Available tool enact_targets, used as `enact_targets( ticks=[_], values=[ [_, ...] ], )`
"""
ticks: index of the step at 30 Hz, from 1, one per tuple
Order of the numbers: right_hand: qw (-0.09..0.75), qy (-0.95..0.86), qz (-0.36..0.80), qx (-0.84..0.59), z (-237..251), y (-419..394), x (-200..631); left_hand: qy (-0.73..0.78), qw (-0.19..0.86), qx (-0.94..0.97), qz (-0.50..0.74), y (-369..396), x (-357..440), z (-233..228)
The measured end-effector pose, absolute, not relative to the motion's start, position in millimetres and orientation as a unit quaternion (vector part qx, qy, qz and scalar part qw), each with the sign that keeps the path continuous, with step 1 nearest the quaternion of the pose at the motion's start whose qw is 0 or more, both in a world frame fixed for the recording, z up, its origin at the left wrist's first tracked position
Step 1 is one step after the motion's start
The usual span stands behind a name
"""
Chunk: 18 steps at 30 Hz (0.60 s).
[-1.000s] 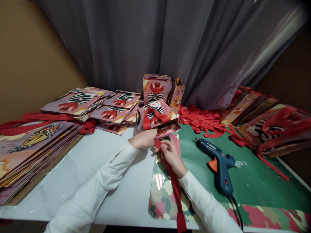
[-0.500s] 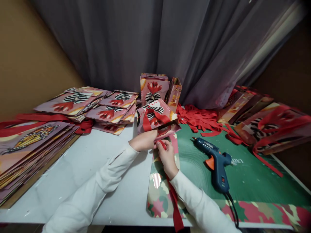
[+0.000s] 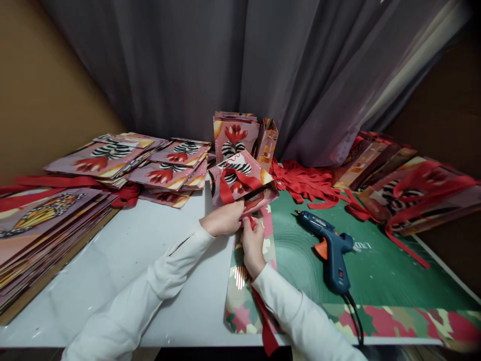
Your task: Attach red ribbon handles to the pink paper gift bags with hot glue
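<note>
My left hand (image 3: 224, 218) grips the near edge of a pink paper gift bag (image 3: 259, 199) printed with a red flower and zebra stripes. The bag is tilted, its opening toward me. Pinched in my right hand (image 3: 253, 243) is a red ribbon (image 3: 267, 328), held against the bag's edge; its tail hangs past my wrist to the table's front. Another red ribbon loop lies across the bag's printed face. My left fingertips are partly hidden inside or behind the bag's edge.
A blue glue gun (image 3: 330, 250) lies on the green mat (image 3: 379, 281) at right, cord running forward. Behind it is a heap of red ribbons (image 3: 300, 180). Flat bag stacks (image 3: 165, 175) and a butterfly-printed stack (image 3: 48, 225) fill the left; finished-looking bags (image 3: 417, 195) stand right.
The right hand has shifted slightly left, closer under the bag's edge, and the ribbon tail has swung with it. The left hand keeps its hold; the whole view has shifted a little.
</note>
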State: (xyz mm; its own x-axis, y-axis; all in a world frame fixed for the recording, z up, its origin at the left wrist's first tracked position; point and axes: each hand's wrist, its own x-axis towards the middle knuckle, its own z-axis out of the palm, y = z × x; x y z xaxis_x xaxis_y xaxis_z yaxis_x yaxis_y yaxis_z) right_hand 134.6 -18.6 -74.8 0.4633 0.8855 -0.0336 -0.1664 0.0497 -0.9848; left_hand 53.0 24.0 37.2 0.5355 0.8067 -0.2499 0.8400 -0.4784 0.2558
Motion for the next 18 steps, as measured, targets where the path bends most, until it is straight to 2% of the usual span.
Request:
enact_targets(
  ticks=[18],
  values=[
    [0.566, -0.466, 0.419, -0.536, -83, -19, 141, 0.498, 0.179, 0.847, -0.042, 27, 49, 30]
  ],
)
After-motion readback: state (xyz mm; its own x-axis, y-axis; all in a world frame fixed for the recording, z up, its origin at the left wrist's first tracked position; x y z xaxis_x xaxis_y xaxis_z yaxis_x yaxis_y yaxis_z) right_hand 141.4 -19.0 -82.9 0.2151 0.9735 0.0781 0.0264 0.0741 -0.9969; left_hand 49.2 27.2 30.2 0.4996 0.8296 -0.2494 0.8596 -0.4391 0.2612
